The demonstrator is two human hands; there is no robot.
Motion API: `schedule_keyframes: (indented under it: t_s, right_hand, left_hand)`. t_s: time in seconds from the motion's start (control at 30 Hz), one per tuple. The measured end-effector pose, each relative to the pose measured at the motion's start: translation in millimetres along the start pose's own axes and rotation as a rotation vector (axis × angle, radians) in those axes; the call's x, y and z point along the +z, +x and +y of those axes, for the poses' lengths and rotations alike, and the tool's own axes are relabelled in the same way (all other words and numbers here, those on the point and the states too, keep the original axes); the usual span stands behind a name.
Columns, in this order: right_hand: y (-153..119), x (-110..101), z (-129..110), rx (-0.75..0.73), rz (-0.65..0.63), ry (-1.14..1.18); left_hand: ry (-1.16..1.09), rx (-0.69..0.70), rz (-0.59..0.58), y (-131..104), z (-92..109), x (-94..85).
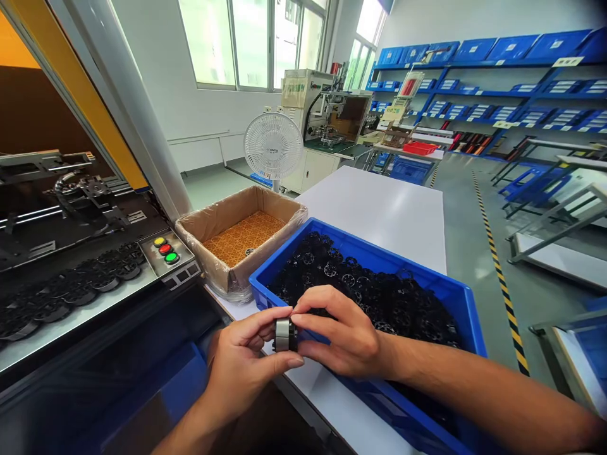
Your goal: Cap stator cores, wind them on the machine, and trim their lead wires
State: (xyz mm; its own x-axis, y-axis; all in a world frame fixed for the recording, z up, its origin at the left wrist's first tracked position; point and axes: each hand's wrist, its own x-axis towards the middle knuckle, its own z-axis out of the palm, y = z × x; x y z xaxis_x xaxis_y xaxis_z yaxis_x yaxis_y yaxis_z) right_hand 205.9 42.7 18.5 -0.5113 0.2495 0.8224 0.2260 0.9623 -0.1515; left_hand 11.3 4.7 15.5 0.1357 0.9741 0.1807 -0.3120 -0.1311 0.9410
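both hands point(241, 354) point(344, 335) pinch a grey-banded black part point(284, 335) — its right face hidden; forearms point(455, 376) cut off

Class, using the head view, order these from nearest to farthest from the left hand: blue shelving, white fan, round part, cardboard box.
1. Round part: in the left hand.
2. Cardboard box: just ahead.
3. White fan: beyond the box.
4. Blue shelving: far right background.
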Motion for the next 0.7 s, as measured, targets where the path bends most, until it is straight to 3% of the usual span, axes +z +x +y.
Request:
schedule_keyframes:
  t_s: [0.7]
  right_hand:
    - [1.0,-5.3,0.0,-0.089,-0.080,-0.064]
  left_hand:
    - [0.031,-0.068,-0.071,-3.1,-6.2,-8.0]
